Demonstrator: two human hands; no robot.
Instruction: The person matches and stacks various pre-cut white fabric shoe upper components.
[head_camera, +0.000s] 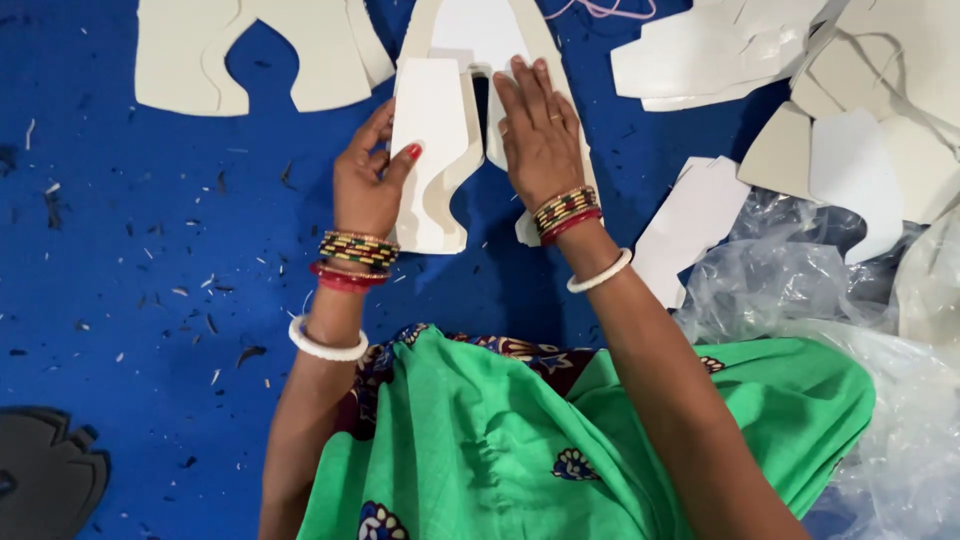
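Note:
A stack of cream foam cut-outs (432, 150), shaped like a wide fork with two legs, lies on the blue work surface (150, 250) in front of me. My left hand (368, 180) grips the left leg of the stack, thumb on top and fingers along its outer edge. On the right leg, my right hand (538, 130) lies flat, palm down, fingers pointing away from me. Both wrists carry coloured and white bangles.
More cream cut-outs lie at the top left (250, 50) and in a loose heap at the top right (860, 90). Crumpled clear plastic sheet (850, 300) fills the right side. A dark grey foam piece (45, 480) sits at the bottom left. Small scraps dot the surface.

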